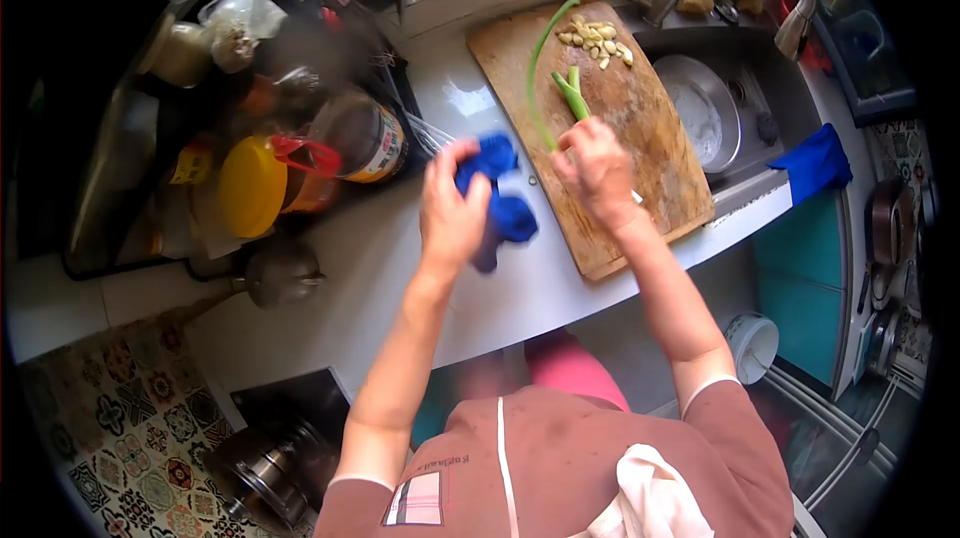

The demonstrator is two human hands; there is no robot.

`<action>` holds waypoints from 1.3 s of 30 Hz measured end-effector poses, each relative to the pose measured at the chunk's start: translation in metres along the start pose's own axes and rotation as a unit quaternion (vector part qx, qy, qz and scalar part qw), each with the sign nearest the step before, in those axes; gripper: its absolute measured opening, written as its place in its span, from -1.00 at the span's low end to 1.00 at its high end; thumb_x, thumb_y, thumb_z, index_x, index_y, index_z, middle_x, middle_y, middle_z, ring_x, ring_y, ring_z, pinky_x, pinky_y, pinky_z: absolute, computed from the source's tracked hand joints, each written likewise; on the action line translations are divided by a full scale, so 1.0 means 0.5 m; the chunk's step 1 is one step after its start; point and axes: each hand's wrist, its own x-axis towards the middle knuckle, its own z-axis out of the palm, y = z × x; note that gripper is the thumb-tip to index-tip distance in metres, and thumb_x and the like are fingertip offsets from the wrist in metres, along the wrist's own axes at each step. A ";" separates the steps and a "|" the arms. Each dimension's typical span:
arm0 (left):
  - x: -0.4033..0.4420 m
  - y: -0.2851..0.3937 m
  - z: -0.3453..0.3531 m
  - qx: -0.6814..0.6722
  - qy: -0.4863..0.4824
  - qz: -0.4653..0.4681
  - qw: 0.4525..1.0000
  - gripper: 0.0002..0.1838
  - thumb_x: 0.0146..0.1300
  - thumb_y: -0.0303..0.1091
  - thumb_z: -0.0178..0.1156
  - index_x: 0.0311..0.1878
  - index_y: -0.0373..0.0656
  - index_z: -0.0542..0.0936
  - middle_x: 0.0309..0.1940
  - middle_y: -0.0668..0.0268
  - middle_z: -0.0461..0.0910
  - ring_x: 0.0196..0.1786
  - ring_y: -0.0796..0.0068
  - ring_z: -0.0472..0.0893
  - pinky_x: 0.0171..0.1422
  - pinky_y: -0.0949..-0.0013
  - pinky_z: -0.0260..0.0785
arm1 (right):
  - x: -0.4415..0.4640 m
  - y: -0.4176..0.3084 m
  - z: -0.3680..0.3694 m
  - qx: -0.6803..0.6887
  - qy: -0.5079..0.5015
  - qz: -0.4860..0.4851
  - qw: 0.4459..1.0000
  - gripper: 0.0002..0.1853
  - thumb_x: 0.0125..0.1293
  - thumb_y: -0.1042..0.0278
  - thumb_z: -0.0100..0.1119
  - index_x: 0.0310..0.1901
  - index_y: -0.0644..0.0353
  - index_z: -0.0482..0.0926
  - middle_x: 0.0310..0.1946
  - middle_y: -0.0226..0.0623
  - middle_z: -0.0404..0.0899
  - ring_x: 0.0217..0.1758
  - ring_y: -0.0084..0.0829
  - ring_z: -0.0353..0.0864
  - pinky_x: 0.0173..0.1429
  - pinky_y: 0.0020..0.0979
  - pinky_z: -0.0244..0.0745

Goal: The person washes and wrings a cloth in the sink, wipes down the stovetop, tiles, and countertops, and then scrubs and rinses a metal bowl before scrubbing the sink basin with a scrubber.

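In the head view, my left hand (455, 203) is closed on a crumpled blue cloth (514, 220) above the white counter, left of the cutting board. Over the wooden cutting board (650, 153), the fingers of my right hand (597, 173) are wrapped round a scallion (571, 95). Its green stalks stick out past my fist, one long leaf curving toward the board's far edge, and a small white end shows below the hand. Several peeled garlic cloves (597, 38) lie in a pile at the board's far end.
Right of the board is a sink (770, 68) holding a metal basin (697, 113), with a faucet (797, 26) above it. Another blue cloth (815, 163) hangs over the sink's front edge. Jars, including one with a yellow lid (250, 186), crowd the left side. A pot (283, 273) stands nearby.
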 end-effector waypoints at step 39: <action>-0.375 -0.132 -0.359 -0.143 0.082 -0.281 0.945 -0.37 -0.02 -0.65 -0.09 0.24 -0.20 0.37 0.05 0.23 0.46 0.09 0.45 0.44 0.21 0.44 0.28 | -0.571 -0.102 0.167 0.574 -0.477 0.579 0.329 -0.58 0.46 0.31 -0.37 0.17 0.41 0.30 -0.01 0.05 0.50 -0.01 -0.17 0.58 0.10 -0.23 0.54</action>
